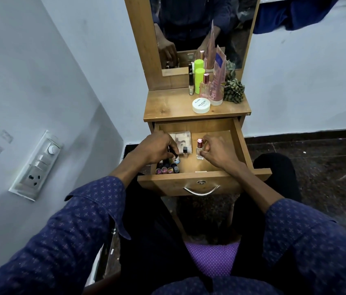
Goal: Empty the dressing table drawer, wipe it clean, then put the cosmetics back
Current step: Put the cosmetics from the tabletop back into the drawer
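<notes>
With cosmetics both on the tabletop [167,107] and in the open drawer [240,145], the step is ambiguous: the left hand [157,149] pinches a small bottle [176,159] near the drawer's left edge, the right hand [214,153] curls loosely beside a pink-capped bottle [199,150] mid-drawer, gripping nothing yet.

Drawer [240,145] floor lies bare at right; nail-polish bottles [167,169] crowd its front-left corner.

Wooden drawer [240,143], shiny metal handle [201,190]
</notes>
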{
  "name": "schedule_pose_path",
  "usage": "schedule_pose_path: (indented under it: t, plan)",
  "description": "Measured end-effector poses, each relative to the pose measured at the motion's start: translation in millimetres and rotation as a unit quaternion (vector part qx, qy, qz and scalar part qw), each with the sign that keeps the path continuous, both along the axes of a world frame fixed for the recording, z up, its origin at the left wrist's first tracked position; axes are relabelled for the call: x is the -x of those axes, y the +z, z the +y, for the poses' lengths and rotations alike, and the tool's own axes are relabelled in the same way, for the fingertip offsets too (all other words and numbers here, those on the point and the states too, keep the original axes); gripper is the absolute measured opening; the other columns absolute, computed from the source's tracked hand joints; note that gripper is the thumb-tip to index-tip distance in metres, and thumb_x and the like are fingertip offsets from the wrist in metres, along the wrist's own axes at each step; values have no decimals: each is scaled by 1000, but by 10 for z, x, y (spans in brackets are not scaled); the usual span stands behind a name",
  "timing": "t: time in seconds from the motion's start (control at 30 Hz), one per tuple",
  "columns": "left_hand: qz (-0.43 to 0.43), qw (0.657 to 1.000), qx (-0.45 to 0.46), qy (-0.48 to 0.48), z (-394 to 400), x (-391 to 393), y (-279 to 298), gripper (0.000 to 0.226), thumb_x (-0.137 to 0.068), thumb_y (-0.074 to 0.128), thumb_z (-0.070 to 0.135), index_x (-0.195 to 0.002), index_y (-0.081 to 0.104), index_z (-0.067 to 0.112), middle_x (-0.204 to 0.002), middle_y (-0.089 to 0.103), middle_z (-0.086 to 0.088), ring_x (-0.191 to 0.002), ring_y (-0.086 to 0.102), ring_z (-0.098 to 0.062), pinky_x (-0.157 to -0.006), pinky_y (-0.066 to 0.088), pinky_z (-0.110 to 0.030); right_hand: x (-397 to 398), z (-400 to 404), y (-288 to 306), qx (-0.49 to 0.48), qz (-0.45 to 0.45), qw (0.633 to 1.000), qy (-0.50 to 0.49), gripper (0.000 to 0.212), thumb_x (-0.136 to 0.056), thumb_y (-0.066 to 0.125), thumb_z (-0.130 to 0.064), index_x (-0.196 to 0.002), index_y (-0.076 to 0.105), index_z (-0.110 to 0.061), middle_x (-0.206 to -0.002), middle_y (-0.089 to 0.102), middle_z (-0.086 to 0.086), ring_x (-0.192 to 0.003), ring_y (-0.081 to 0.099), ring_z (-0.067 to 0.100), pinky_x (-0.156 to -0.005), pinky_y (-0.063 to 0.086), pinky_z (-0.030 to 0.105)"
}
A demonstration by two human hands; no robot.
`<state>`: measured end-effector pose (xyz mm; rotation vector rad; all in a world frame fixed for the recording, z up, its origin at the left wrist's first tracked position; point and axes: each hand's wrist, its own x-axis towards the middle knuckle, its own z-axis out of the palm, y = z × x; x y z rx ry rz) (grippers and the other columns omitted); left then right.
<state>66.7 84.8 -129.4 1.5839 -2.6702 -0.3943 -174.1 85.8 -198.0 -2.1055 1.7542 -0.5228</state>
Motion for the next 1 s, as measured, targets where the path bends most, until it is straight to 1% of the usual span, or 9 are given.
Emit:
schedule_pose_path:
  t: [0.1,0.2,0.3,0.47,0.57,0.73,0.87,0.93,1.0]
  plan:
    - [-57,998,11,-23,29,78,23,19,-88,82,20,-106,84,28,-108,75,3,-96,69,-17,-75,47,-27,0,4,1,-1,-5,1000,2,34,-87,78,-29,-119,67,-21,-92,70,-4,-97,63,20,-82,57,40]
    - [-109,993,16,-44,43,146,40,20,-89,80,21,-108,82,28,-115,68,-2,-102,67,-23,-81,52,-31,-2,8,7,-1,-9,1000,-1,33,-88,79,-30,-118,68,-21,-91,70,-4,-93,62,17,-82,56,38]
    - [-142,987,22,-67,59,215,57,19,-89,79,21,-108,81,26,-116,67,-4,-99,68,-24,-81,53,-33,-6,8,0,5,-2,1000,-3,34,-87,79,-30,-118,68,-21,-95,70,-1,-96,61,18,-82,52,37]
    - [-181,979,7,-98,33,297,44,18,-88,73,14,-99,83,23,-107,73,-5,-97,69,-26,-80,58,-39,-8,9,-12,-10,-6,1000,-7,42,-87,80,-29,-126,65,-22,-95,70,-2,-96,65,20,-84,57,40]
    - [-198,975,-1,-105,18,331,33,22,-88,70,11,-99,84,22,-107,73,-6,-97,69,-26,-78,59,-38,-9,1,-20,-11,-6,1000,-5,41,-87,79,-27,-126,65,-23,-96,69,-3,-97,66,20,-84,57,40]
    - [-227,968,-25,-104,-31,335,-19,21,-90,69,17,-103,83,24,-109,74,-6,-94,69,-26,-77,60,-39,-7,8,-29,-14,-11,1000,-3,44,-86,81,-26,-127,66,-23,-97,71,-1,-94,67,21,-84,59,44]
    - [-248,964,-24,-97,-55,384,-36,22,-97,62,22,-111,78,15,-112,69,-10,-98,67,-28,-81,57,-40,-11,25,-15,-13,-9,1000,-3,45,-86,81,-25,-128,65,-23,-98,71,0,-93,67,21,-84,59,43]
    - [-248,964,-23,-92,-60,397,-49,24,-98,61,24,-113,77,15,-113,68,-10,-99,66,-28,-80,55,-39,-17,34,-5,-6,5,1000,-6,46,-85,82,-27,-128,64,-23,-98,71,1,-94,68,22,-84,59,44]
    - [-239,967,-20,-88,-67,388,-54,25,-99,60,27,-114,76,16,-114,69,-9,-99,66,-27,-78,53,-37,-28,44,5,25,33,999,-4,46,-85,82,-32,-125,64,-21,-96,72,1,-93,68,23,-82,59,42]
